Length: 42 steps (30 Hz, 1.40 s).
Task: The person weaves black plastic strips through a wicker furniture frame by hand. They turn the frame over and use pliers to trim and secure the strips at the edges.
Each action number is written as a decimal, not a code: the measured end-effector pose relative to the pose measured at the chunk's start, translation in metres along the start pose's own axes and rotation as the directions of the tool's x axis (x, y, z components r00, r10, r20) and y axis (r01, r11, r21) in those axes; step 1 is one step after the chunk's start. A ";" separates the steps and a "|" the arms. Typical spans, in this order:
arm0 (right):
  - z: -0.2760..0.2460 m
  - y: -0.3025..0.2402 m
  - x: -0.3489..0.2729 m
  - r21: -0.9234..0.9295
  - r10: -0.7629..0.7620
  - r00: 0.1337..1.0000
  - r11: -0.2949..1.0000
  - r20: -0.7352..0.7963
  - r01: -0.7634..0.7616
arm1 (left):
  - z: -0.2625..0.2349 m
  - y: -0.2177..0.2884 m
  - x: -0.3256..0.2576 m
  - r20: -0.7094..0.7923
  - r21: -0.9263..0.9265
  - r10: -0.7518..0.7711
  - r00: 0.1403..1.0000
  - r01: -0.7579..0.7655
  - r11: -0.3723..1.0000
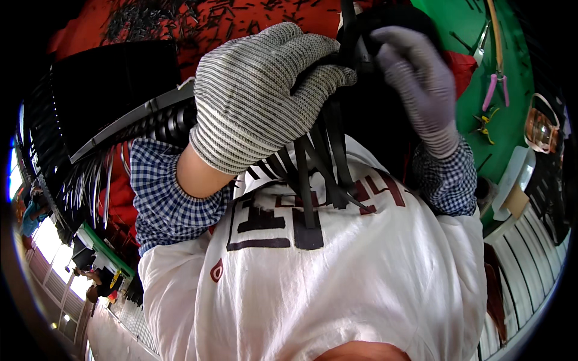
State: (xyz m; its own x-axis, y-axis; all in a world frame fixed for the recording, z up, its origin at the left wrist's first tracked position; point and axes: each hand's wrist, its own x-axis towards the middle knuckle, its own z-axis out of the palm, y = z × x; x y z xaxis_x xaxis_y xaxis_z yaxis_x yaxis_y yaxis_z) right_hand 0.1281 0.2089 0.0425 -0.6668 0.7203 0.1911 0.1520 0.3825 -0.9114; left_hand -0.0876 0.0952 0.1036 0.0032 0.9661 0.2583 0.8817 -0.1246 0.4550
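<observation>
Black flat strips [304, 177] hang in a loose fan before the upper front of the white shirt [337, 277]. Likely faults: since several free ends cross, one may catch on its neighbour or the shirt; since the strips look smooth, a light grip may let one slide. Left hand [253, 99], beyond the shirt's chest and toward its left side, in a striped knit glove [232, 141]: thumb and forefinger nearly together, apparently pinching strips. Right hand [421, 84], purplish-gloved, beyond the shirt's right side: fingers half curled; whether they grip anything cannot be told.
</observation>
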 end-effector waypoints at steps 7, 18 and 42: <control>0.049 0.068 -0.014 0.493 0.694 0.601 0.392 0.395 -0.777 | -0.007 0.005 0.000 0.004 -0.041 -0.031 1.000 0.031 0.999; 0.193 0.013 -0.030 0.600 0.773 0.300 -0.128 0.560 -0.790 | -0.168 0.056 -0.129 0.014 -0.154 -0.047 0.999 0.049 0.987; -0.118 -0.255 -0.130 0.493 0.155 0.983 0.851 0.100 -0.184 | -0.149 0.413 -0.257 -0.298 -0.186 0.090 0.950 -0.151 0.971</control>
State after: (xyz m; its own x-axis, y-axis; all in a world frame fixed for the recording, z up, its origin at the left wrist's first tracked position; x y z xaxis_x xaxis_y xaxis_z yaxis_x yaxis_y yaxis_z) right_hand 0.2623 0.0862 0.2936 -0.7046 0.7096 0.0100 -0.1071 -0.0924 -0.9899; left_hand 0.2056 -0.2383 0.3518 -0.0577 0.8394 0.5405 0.7678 -0.3087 0.5614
